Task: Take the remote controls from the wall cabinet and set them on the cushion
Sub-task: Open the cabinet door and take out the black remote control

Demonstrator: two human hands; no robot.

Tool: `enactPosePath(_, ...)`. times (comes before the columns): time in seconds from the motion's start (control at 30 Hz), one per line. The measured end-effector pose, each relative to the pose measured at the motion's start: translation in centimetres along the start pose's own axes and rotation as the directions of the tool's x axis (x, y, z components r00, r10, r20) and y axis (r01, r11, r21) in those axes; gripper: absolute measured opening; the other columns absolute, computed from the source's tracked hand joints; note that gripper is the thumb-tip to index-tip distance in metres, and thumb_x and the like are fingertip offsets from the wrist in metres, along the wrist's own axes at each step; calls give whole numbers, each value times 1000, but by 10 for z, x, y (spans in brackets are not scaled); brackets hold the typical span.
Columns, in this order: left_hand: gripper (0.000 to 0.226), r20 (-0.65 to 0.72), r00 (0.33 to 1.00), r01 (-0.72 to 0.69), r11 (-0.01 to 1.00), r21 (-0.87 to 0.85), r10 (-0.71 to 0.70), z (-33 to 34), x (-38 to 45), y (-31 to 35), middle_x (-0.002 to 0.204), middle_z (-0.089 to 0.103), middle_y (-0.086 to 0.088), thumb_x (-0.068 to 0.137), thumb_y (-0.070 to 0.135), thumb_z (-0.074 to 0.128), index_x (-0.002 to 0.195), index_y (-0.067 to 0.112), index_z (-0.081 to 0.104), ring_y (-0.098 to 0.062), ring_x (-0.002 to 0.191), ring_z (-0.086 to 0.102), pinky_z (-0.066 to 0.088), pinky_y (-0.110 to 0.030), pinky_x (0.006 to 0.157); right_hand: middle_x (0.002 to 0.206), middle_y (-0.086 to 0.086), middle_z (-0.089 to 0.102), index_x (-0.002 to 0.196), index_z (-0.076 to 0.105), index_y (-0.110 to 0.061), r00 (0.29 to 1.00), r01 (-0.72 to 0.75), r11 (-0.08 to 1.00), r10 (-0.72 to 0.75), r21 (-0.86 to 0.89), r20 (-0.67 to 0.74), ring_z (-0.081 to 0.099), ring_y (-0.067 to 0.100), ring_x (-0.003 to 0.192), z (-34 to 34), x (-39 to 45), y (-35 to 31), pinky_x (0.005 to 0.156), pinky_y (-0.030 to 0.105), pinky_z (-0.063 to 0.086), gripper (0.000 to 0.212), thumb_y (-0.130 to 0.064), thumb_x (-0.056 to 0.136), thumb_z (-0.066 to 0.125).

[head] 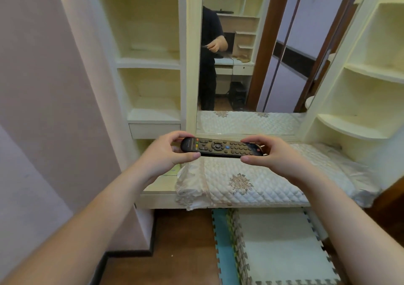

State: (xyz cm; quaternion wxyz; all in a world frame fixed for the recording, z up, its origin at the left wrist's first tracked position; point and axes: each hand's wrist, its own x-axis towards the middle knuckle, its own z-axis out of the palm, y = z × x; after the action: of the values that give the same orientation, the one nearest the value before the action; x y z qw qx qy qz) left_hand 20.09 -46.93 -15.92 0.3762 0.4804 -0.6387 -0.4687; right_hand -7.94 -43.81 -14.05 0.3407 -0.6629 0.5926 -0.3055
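Wall cabinet (150, 61): cream, open shelf bays to left and right of a central mirror (273, 50). No items discernible on the shelves in view.

Mirror: shows a standing figure in dark clothing and a desk area behind.

Cushion (251, 182): quilted, cream, with an embroidered floral motif; laid along the ledge under the mirror, front edge draped over the ledge.

Foam floor mat (277, 247): interlocking tiles, pale centre with a teal border, on the wood floor below the ledge.

Left hand (170, 153): grip clamped on the rounded left end of the remote control (220, 148). Thumb along the near edge, fingers curled over the far edge.

Right hand (269, 153): grip clamped on the right end of the same remote. Thumb on the near edge, fingers over the far edge and top.

Remote control: dark, long, held level and crosswise between both grips, button face up. Middle section with round navigation pad and number keys exposed between the two hands; both ends covered by fingers. Positioned in the air above the cushion's rear left portion, not resting on it, just in front of the mirror's lower edge. Possibly a second unit stacked beneath; cannot tell.
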Motion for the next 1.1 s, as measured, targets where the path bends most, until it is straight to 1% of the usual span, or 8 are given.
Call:
enactPosePath(0.13,47,41,999,6,1000,11,-7,15,26,-7,109,67,1,72,16,84,112,29,63,-10,86,71,51,-15,68,107,-8,65,115,62,-35,999,-21,1000,20,-12,-42,63,9,96,-9,13,18,75,20,48,47,-33,72,81)
enactPosePath(0.37,44,89,995,30,997,74,-37,48,88,-17,106,67,3,72,18,83,110,32,64,-13,86,71,53,-25,81,104,-8,65,114,62,-35,997,-53,999,53,8,-59,64,8,94,-31,57,71,72,18,47,48,-32,71,82)
enactPosePath(0.5,46,70,995,62,990,129,-72,70,129,-23,105,65,6,73,17,83,112,31,63,-8,79,70,53,-24,77,105,-9,65,114,62,-37,998,-31,1000,31,-3,-53,63,8,94,-49,94,106,79,23,50,49,-34,69,83)
enactPosePath(0.63,47,51,993,100,984,146,-108,93,166,-33,107,63,8,72,16,84,110,34,64,-10,80,68,54,-31,80,106,-16,60,118,59,-34,997,26,997,-31,-70,-65,59,4,93,-66,127,134,75,15,45,52,-32,71,82)
enactPosePath(0.77,49,-1,991,135,975,175,-137,115,196,-47,108,62,9,72,15,83,112,33,63,-17,86,67,54,-32,81,106,-18,55,119,59,-30,999,40,998,-42,-50,-35,56,-1,93,-75,158,164,73,11,44,52,-28,72,82)
enactPosePath(0.87,49,-17,989,148,970,193,-147,123,214,-64,110,62,10,72,15,83,114,31,62,-16,84,67,53,-28,77,107,-17,56,118,60,-31,1000,7,1000,-7,-5,-9,57,-1,93,-73,178,187,78,15,46,52,-28,71,83)
enactPosePath(1.0,51,-33,985,175,965,196,-172,127,235,-91,110,64,5,71,13,84,114,29,63,-12,86,66,52,-25,76,113,-9,60,116,61,-33,999,-42,998,42,55,8,60,7,97,-58,201,216,87,29,52,53,-29,68,85)
enactPosePath(1.1,52,-35,984,178,965,192,-174,127,254,-117,110,65,1,69,11,85,114,27,63,-13,92,66,51,-21,77,115,-8,59,119,60,-29,995,-96,992,97,88,-4,60,7,97,-42,218,233,87,28,53,55,-27,69,84)
